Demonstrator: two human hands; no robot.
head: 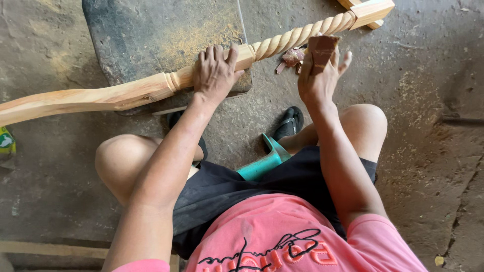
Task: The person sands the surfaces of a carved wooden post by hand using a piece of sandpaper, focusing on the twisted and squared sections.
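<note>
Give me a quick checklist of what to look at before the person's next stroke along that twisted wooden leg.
1. Left hand pressing the carved wooden leg down: ok.
2. Leg resting on the dark slab: ok.
3. Right hand gripping the folded brown sandpaper: ok.
4. Sandpaper touching the twisted section: cannot tell, it sits right beside it.
5. Far end of the leg supported: cannot tell, it runs out of view.
6. Feet away from the leg: ok, the black sandal lies nearer the person.
</note>
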